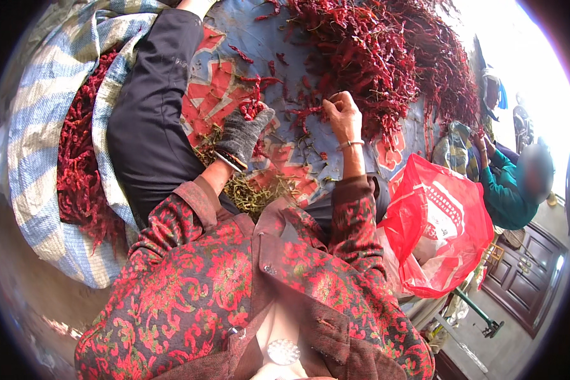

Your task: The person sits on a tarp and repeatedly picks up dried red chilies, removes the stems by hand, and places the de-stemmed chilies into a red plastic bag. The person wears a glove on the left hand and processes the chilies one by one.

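My left hand [246, 132], in a grey knitted glove, is closed around several dried red chilies [252, 109] that stick out past its thumb and fingers. To its right, my bare right hand [344, 117] has its fingertips pinched together; what lies between them, if anything, is too small to make out. Just beyond the right hand spreads a big heap of dried red chilies [367, 57] with their stems on. Below the left hand, greenish-yellow stems [259, 193] lie piled between my legs. Loose chilies and bits of stem are scattered on the blue and red printed sheet [218, 82].
At the left, beside my outstretched leg [149, 107], a blue-and-white woven sack [38, 171] gapes open on dried chilies. By my right elbow stands a red plastic bag [437, 221]. Farther right sits another person in a green top [506, 190], near a brown door [529, 272].
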`<control>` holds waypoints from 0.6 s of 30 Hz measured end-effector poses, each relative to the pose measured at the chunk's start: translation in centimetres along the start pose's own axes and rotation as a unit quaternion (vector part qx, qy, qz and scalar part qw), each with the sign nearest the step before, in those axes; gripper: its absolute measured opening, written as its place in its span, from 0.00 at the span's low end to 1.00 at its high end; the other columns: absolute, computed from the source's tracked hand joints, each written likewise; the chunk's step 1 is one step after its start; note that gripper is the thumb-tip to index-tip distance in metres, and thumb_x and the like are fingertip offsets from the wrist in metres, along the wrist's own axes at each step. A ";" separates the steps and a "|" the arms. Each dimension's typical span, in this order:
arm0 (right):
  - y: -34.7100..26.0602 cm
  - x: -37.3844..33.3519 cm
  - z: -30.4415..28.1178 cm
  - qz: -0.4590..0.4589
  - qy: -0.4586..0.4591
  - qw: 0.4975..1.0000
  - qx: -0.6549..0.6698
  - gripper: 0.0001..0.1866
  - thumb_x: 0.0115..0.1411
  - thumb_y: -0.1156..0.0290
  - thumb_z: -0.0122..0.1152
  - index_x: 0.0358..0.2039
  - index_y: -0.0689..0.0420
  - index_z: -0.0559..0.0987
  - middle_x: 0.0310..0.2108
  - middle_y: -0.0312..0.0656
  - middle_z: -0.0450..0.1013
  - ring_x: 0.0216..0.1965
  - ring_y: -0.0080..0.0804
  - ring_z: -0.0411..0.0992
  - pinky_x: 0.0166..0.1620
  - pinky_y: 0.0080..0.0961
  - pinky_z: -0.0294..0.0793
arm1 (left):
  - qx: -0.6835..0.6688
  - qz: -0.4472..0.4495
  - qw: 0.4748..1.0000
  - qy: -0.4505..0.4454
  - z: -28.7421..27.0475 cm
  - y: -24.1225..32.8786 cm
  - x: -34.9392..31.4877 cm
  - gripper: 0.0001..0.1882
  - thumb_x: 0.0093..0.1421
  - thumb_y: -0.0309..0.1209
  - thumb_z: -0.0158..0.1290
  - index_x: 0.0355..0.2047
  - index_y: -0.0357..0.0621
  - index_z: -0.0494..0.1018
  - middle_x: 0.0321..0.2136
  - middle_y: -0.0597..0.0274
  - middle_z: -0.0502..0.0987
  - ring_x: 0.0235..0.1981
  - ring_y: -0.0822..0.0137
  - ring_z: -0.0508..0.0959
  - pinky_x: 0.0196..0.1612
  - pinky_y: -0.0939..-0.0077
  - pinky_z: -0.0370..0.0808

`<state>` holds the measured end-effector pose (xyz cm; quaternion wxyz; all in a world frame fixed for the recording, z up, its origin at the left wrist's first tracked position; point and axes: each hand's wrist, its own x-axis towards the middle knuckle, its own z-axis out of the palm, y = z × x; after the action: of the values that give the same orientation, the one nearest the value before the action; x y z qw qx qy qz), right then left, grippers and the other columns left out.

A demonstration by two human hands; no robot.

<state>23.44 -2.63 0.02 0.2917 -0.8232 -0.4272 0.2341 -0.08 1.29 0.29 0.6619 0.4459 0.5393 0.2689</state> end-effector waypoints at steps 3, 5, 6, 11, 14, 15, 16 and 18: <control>-3.3 -3.5 -0.1 -0.017 -0.064 0.987 0.146 0.10 0.53 0.70 0.64 0.28 0.60 0.73 0.22 0.36 0.73 0.25 0.19 0.69 0.29 0.20 0.69 | 0.053 0.126 0.989 -0.065 0.3 -0.3 0.0 0.12 0.55 0.35 0.58 0.37 0.43 0.73 0.29 0.64 0.78 0.33 0.71 0.77 0.35 0.73 0.73; -3.9 -5.4 0.8 0.025 -0.143 0.955 0.258 0.09 0.55 0.70 0.63 0.30 0.58 0.72 0.21 0.31 0.70 0.21 0.16 0.64 0.24 0.17 0.64 | -0.010 0.182 0.975 -0.124 1.2 -2.1 0.2 0.15 0.54 0.35 0.59 0.39 0.42 0.72 0.32 0.60 0.77 0.34 0.70 0.77 0.36 0.72 0.73; -4.7 -6.7 1.1 0.063 -0.185 0.923 0.331 0.08 0.55 0.70 0.62 0.30 0.58 0.72 0.20 0.30 0.68 0.20 0.14 0.62 0.23 0.16 0.62 | 0.017 0.161 0.975 -0.149 1.3 -2.1 -0.1 0.14 0.55 0.35 0.58 0.38 0.42 0.72 0.32 0.60 0.77 0.33 0.70 0.76 0.36 0.71 0.73; -4.2 -9.1 2.6 -0.039 -0.111 0.976 0.184 0.07 0.56 0.72 0.61 0.27 0.58 0.71 0.18 0.38 0.69 0.17 0.24 0.64 0.23 0.23 0.64 | 0.198 0.108 0.914 -0.336 1.1 -2.1 -0.1 0.09 0.57 0.33 0.54 0.35 0.43 0.72 0.27 0.63 0.75 0.29 0.71 0.74 0.33 0.72 0.72; -3.3 -9.8 4.4 -0.104 -0.027 0.992 0.063 0.07 0.55 0.73 0.59 0.25 0.59 0.71 0.19 0.45 0.69 0.18 0.35 0.66 0.24 0.29 0.66 | 0.248 0.178 0.881 -0.363 0.8 -2.1 -0.1 0.08 0.55 0.33 0.54 0.34 0.43 0.73 0.22 0.66 0.73 0.27 0.74 0.73 0.30 0.74 0.71; -1.7 -9.2 5.2 -0.080 0.024 0.990 0.115 0.06 0.55 0.73 0.59 0.26 0.59 0.71 0.19 0.46 0.69 0.18 0.36 0.67 0.24 0.29 0.67 | 0.168 0.027 0.910 -0.379 0.7 -0.8 -1.1 0.09 0.54 0.33 0.53 0.32 0.43 0.72 0.21 0.64 0.72 0.26 0.73 0.73 0.29 0.74 0.71; -0.5 -8.4 5.5 -0.055 0.073 0.982 0.163 0.06 0.55 0.73 0.59 0.27 0.58 0.70 0.19 0.46 0.70 0.18 0.38 0.68 0.25 0.30 0.67 | 0.080 -0.125 0.911 -0.385 0.4 0.5 -2.2 0.09 0.53 0.34 0.53 0.31 0.43 0.72 0.21 0.63 0.72 0.26 0.72 0.73 0.28 0.74 0.71; -1.0 -7.5 4.1 -0.006 -0.026 0.999 0.026 0.03 0.57 0.73 0.56 0.30 0.57 0.72 0.20 0.37 0.68 0.22 0.22 0.66 0.27 0.21 0.68 | 0.066 -0.013 0.915 -0.398 -0.4 1.7 -3.7 0.09 0.54 0.36 0.52 0.27 0.43 0.72 0.18 0.65 0.71 0.22 0.74 0.70 0.28 0.73 0.70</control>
<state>16.37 -7.34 -1.22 0.3029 -0.8064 -0.4335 0.2645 -1.25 -0.87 3.55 0.7944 0.5517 0.2529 0.0245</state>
